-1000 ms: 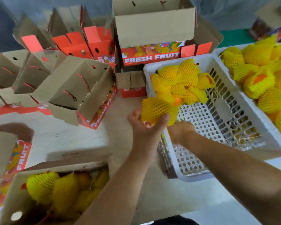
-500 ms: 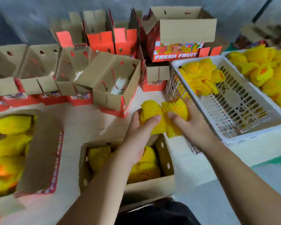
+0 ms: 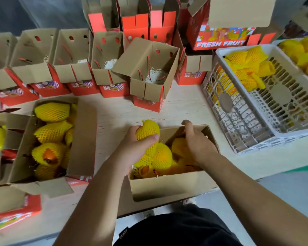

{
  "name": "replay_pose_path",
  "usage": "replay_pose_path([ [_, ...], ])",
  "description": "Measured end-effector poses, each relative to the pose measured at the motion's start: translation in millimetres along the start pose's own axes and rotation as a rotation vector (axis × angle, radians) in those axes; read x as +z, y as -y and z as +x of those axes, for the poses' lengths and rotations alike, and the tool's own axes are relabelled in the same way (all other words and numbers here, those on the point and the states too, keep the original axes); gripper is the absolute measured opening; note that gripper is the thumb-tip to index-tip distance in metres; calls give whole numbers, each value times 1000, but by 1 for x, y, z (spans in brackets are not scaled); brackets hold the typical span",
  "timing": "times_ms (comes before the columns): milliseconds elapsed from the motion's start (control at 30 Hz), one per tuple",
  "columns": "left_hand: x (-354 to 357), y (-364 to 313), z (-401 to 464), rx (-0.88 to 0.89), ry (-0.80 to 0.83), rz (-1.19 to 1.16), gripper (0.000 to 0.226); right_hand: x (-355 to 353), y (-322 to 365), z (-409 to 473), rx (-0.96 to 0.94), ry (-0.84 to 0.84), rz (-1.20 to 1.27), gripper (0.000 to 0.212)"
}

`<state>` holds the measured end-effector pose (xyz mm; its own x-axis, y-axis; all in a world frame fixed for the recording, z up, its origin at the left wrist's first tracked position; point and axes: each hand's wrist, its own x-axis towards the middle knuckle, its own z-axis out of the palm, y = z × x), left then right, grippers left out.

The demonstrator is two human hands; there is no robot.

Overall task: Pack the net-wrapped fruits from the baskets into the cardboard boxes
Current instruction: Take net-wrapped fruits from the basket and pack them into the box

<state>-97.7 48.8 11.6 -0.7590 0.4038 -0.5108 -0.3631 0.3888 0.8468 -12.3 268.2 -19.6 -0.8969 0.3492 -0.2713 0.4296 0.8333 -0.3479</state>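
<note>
Bench: pale wood surface filling the middle of the frame, carrying boxes and baskets.
Basket: white slotted plastic, right of centre; a small heap of netted fruits lies in its far corner.
Second basket: upper right edge, only partly in view, holding more yellow netted fruits.
Full box: left of centre, flaps open, packed with netted fruits in rows.
Near box: bottom centre at the bench edge, open, partly filled with netted fruits, one showing orange skin through its net.
Empty boxes: a row across the upper left and centre, red outside, brown inside, some with pale straw padding at the bottom.
Printed box: top right of centre, marked FRESH FRUIT.
Left hand: fingers and thumb curled round a fruit, holding it over the near box's far left corner.
Right hand: down inside the near box on its right side, fingers curled over a fruit there; whether it truly grips cannot be told.
</note>
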Motion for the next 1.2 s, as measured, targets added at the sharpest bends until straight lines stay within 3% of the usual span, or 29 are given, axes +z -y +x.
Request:
replay_pose_path([
  [100,9,1,-6,-3,52,-84,62,5,12,-22,-114,-94,388,75],
  [200,34,-9,0,-28,121,-194,61,12,32,-42,-129,100,808,54],
  [267,42,-18,6,-98,201,-321,57,11,34,-44,-127,119,931,59],
  [333,46,-19,7,-59,405,-461,60,5,32,-43,-100,110,1064,62],
  [400,46,-17,8,-37,486,-513,54,1,27,-41,-70,59,1128,58],
  [467,40,-15,17,75,398,-251,36,-3,20,-39,-5,-76,1123,55],
  [533,28,-11,28,313,327,389,35,-9,7,-39,93,-205,1112,59],
  [600,21,-4,35,497,407,1033,47,-18,-8,-42,138,-245,1000,64],
  [700,36,2,41,580,532,1414,61,-29,-22,-51,43,-191,745,70],
  [767,42,-1,47,678,470,1487,66,-34,-25,-55,-62,-96,466,68],
  [833,41,-2,50,754,358,1492,65,-38,-23,-50,-89,119,75,65],
  [933,39,4,46,764,154,1466,53,-41,-11,-37,-56,432,-288,28],
  [967,39,6,46,736,112,1485,47,-41,-6,-33,-43,502,-337,24],
  [1067,43,10,47,666,136,1563,39,-38,6,-24,84,616,-307,41],
  [1133,48,10,44,575,187,1517,37,-32,11,-21,103,587,-351,48],
  [1200,51,9,38,506,248,1477,35,-26,12,-22,97,519,-398,39],
])
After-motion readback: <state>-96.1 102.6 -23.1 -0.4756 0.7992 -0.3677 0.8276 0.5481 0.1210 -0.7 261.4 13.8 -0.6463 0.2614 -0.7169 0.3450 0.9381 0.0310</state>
